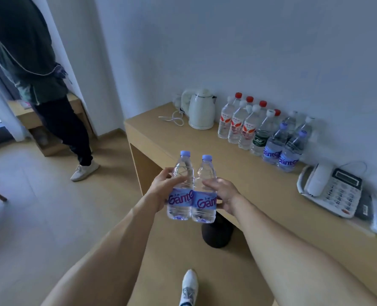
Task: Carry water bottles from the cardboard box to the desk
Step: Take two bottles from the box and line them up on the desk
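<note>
Now the left hand [161, 191] is wrapping its fingers [178, 180] round one water bottle [181, 186], and the right hand [221, 194] is curling its fingers round a second bottle [205, 191]. Both bottles are standing upright, touching side by side, held in the air just off the near edge of the tabletop [205, 140]. Farther back by the wall a row of bottles [260, 131] is standing between a white kettle [202, 110] and a telephone [331, 191].
</note>
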`<state>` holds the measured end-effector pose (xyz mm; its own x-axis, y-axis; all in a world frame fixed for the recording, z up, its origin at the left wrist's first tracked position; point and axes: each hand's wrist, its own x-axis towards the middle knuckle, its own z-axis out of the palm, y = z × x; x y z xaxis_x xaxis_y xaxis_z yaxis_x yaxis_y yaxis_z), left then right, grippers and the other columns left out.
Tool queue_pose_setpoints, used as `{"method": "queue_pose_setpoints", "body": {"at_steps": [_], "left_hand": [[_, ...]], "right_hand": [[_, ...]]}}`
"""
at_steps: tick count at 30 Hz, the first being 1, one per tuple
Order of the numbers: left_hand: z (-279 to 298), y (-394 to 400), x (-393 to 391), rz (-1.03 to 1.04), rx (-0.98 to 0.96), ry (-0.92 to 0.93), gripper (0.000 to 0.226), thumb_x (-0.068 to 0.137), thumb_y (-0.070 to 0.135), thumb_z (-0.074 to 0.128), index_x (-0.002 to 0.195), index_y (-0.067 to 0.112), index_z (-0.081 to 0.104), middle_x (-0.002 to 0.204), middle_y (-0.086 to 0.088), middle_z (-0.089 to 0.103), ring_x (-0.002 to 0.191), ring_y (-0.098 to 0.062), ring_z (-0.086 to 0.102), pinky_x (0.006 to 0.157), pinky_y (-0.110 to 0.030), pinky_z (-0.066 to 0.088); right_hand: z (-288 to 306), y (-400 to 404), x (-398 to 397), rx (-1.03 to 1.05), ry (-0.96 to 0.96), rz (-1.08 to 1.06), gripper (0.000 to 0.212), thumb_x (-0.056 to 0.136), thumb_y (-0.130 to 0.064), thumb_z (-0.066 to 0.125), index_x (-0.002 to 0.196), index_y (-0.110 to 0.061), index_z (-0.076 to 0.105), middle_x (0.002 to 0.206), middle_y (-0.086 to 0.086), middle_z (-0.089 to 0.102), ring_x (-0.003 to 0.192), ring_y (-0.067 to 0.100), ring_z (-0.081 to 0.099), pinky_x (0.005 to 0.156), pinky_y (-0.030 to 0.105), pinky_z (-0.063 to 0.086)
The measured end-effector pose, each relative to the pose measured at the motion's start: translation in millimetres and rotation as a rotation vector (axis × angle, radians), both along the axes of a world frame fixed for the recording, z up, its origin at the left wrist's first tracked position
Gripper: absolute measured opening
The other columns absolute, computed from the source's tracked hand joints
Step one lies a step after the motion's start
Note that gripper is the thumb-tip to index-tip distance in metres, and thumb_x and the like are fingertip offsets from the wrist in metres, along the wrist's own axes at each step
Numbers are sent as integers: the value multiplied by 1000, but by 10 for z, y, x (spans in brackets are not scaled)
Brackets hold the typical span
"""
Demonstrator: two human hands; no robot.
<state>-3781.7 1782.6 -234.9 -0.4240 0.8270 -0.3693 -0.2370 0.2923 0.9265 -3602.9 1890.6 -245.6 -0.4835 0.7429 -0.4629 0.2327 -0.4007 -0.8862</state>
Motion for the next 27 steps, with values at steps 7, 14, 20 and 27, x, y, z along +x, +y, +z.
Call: {"method": "queue_pose_setpoints", "body": {"at_steps": [7, 14, 20, 27], "left_hand": [[20, 1270, -487, -107, -51, -8, 58, 54, 42, 90, 105, 37, 64, 105, -20, 73, 83, -32, 72, 71, -48, 61], [49, 2301, -788, -201, -7, 25, 45, 82, 27, 81, 121, 30, 58, 110, -16, 73, 93, -32, 71, 73, -42, 58], [-51, 2880, -943, -299, 65, 91, 48, 73, 22, 86, 116, 23, 65, 104, -16, 74, 89, -28, 73, 67, -33, 55], [-79, 3563, -1144, -557, 155, 167, 53, 69, 16, 88, 116, 14, 64, 100, -5, 77, 87, -13, 74, 68, -20, 54]], "right_hand": [[-77, 1097, -416, -17, 14, -110, 57, 79, -38, 82, 122, -7, 60, 109, 2, 70, 103, 26, 65, 89, 47, 55], [-25, 1942, -620, 35, 21, -204, 48, 77, -34, 83, 116, -14, 64, 114, 10, 71, 105, 30, 67, 92, 52, 54], [-106, 2348, -699, 104, -26, -324, 38, 76, -29, 85, 107, -22, 65, 109, 0, 70, 94, 15, 69, 78, 37, 56], [-95, 2635, -743, 257, -133, -503, 46, 75, -19, 87, 110, -25, 58, 103, -10, 65, 89, -1, 64, 71, 18, 49]]}}
